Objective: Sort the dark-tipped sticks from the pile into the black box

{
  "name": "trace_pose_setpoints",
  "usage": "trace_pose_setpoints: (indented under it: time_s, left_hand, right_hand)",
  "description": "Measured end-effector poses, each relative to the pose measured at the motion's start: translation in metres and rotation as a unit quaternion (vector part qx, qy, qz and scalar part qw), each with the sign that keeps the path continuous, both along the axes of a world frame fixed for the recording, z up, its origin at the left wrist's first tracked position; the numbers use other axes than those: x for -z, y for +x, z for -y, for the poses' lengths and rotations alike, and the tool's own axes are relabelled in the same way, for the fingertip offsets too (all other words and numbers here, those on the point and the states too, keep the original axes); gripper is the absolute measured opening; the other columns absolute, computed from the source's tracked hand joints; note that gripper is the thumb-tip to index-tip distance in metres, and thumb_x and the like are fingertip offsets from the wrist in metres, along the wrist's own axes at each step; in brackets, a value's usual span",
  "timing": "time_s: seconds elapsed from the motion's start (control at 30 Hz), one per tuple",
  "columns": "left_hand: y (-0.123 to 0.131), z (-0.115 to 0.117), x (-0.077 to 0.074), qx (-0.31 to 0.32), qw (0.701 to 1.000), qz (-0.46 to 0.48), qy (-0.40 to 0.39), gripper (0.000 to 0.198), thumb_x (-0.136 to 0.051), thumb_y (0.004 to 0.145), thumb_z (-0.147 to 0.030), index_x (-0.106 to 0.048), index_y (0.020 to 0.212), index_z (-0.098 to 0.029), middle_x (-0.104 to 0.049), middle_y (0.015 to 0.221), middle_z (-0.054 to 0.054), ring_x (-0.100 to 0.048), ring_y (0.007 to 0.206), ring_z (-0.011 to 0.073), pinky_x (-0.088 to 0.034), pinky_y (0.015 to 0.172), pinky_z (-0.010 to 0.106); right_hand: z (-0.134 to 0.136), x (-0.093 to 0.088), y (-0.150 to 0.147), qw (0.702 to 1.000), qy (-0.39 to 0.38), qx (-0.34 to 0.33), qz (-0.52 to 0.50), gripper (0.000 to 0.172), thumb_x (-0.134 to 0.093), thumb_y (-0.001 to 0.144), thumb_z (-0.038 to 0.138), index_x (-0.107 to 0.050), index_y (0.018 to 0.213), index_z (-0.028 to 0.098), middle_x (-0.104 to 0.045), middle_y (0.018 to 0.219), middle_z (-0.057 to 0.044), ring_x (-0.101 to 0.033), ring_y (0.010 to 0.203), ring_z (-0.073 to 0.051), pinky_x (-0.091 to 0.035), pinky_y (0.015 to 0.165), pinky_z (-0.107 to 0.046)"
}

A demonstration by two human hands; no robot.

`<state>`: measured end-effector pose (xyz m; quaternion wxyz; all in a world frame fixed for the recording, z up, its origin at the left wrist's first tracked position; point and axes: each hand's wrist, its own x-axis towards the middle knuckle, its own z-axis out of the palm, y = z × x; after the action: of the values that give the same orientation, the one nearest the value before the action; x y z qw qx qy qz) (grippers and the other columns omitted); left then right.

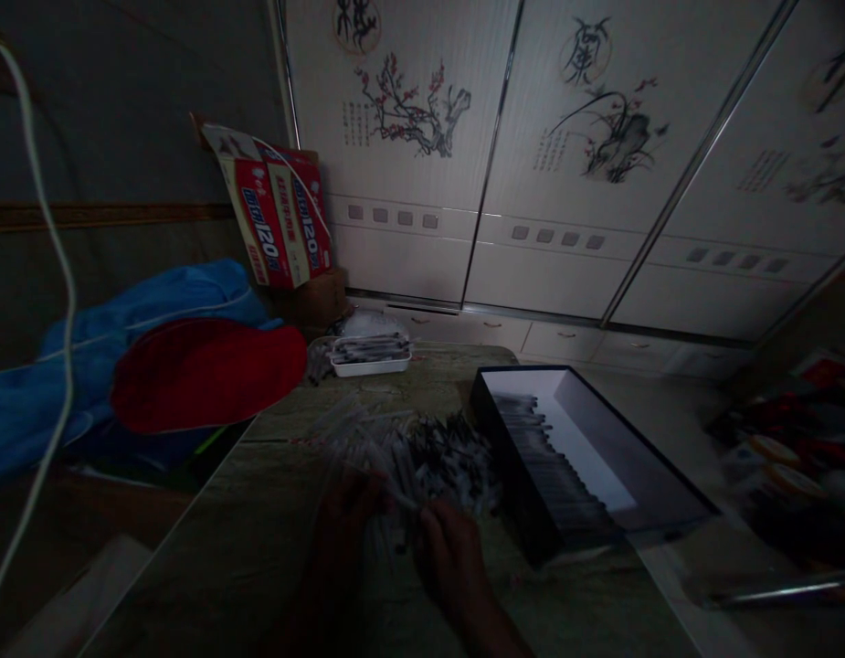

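Observation:
My right hand is closed, its thumb and fingertips pinching one end of a pale, see-through pen barrel. Close by on the left, my left hand has its fingers drawn together; dimness and blur hide what they hold. Beyond both hands lies a loose heap of clear plastic tubes. Against its right side is a pile of dark-tipped pen parts. A shallow box with dark sides and a pale inside holds a row of pens along its left side.
A white tray of thin dark-ended sticks stands at the table's far end. Blue cloth and a red cloth item lie left. Behind are a red-and-white carton and sliding doors. A white cable hangs at left.

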<state>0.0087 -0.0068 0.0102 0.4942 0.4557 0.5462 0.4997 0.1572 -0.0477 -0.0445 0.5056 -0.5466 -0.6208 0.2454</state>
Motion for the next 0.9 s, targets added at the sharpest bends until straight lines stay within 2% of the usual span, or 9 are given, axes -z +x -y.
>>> trace_pose_setpoints:
  time_s: [0.23, 0.37, 0.43, 0.53, 0.6, 0.67, 0.77, 0.9]
  left_hand:
    - [-0.0008, -0.0008, 0.0014, -0.001, 1.000, -0.012, 0.004, 0.037, -0.064, 0.067, -0.055, -0.066, 0.067, -0.018, -0.066, 0.060, 0.001, -0.062, 0.064, 0.0189, -0.050, 0.067, 0.029]
    - [-0.0006, -0.0012, 0.0001, 0.001, 1.000, -0.020, -0.001, 0.037, -0.064, 0.066, -0.055, -0.066, 0.068, -0.018, -0.067, 0.061, 0.001, -0.063, 0.065, 0.0198, -0.050, 0.067, 0.029]
    - [-0.0003, -0.0011, -0.0010, 0.006, 1.000, -0.018, 0.005, 0.037, -0.064, 0.066, -0.055, -0.066, 0.067, -0.018, -0.066, 0.059, 0.001, -0.063, 0.064, 0.0194, -0.050, 0.067, 0.029]
    - [-0.0005, -0.0003, -0.0021, 0.003, 1.000, -0.021, 0.009, 0.036, -0.064, 0.066, -0.055, -0.066, 0.067, -0.018, -0.066, 0.059, 0.000, -0.063, 0.063, 0.0186, -0.050, 0.066, 0.028]
    - [-0.0008, 0.0004, -0.0026, 0.003, 1.000, -0.029, 0.009, 0.035, -0.063, 0.066, -0.053, -0.066, 0.066, -0.018, -0.067, 0.060, 0.000, -0.063, 0.063, 0.0186, -0.050, 0.066, 0.028]
    - [-0.0009, 0.0011, -0.0028, 0.003, 0.999, -0.040, 0.008, 0.035, -0.063, 0.067, -0.053, -0.066, 0.064, -0.018, -0.067, 0.060, 0.001, -0.063, 0.063, 0.0187, -0.050, 0.066, 0.028]
    - [-0.0005, 0.0012, -0.0020, -0.005, 0.999, -0.041, 0.006, 0.037, -0.063, 0.066, -0.055, -0.066, 0.067, -0.018, -0.066, 0.060, 0.001, -0.063, 0.062, 0.0192, -0.050, 0.065, 0.029]
    - [-0.0006, -0.0004, 0.0017, -0.001, 1.000, -0.028, 0.009, 0.038, -0.064, 0.067, -0.056, -0.066, 0.068, -0.018, -0.066, 0.060, 0.001, -0.062, 0.063, 0.0192, -0.050, 0.066, 0.029]
  right_hand:
    - [0.0018, 0.0001, 0.0018, 1.000, 0.004, 0.016, -0.006, 0.023, -0.048, 0.091, 0.036, -0.062, 0.087, 0.017, -0.060, 0.068, -0.001, -0.055, 0.060, -0.014, -0.040, 0.055, -0.021]
    - [-0.0006, 0.0019, 0.0018, 1.000, 0.014, 0.021, 0.016, 0.036, -0.038, 0.095, 0.034, -0.056, 0.067, 0.019, -0.054, 0.058, 0.001, -0.051, 0.053, -0.013, -0.036, 0.052, -0.021]
    - [-0.0001, 0.0006, 0.0016, 1.000, 0.014, 0.018, 0.017, 0.036, -0.038, 0.095, 0.034, -0.054, 0.065, 0.020, -0.053, 0.057, 0.001, -0.050, 0.052, -0.012, -0.036, 0.051, -0.021]
    - [0.0022, -0.0038, 0.0012, 1.000, -0.002, 0.016, -0.002, 0.023, -0.047, 0.091, 0.036, -0.057, 0.080, 0.018, -0.056, 0.063, 0.001, -0.052, 0.057, -0.013, -0.039, 0.053, -0.021]
    - [0.0031, -0.0056, 0.0008, 1.000, -0.009, 0.016, -0.011, 0.022, -0.050, 0.090, 0.038, -0.058, 0.091, 0.017, -0.059, 0.069, 0.000, -0.054, 0.060, -0.013, -0.041, 0.055, -0.021]
    - [0.0027, -0.0047, 0.0007, 1.000, -0.004, 0.005, -0.004, 0.026, -0.045, 0.093, 0.038, -0.060, 0.087, 0.017, -0.059, 0.067, 0.000, -0.054, 0.060, -0.013, -0.041, 0.054, -0.021]
    - [0.0010, -0.0002, 0.0013, 1.000, 0.015, -0.007, 0.011, 0.039, -0.035, 0.096, 0.035, -0.057, 0.069, 0.019, -0.055, 0.058, 0.000, -0.051, 0.053, -0.012, -0.039, 0.052, -0.021]
    - [0.0013, -0.0004, 0.0023, 1.000, 0.002, 0.007, 0.001, 0.019, -0.048, 0.090, 0.034, -0.059, 0.086, 0.019, -0.059, 0.066, 0.000, -0.055, 0.059, -0.014, -0.040, 0.053, -0.021]
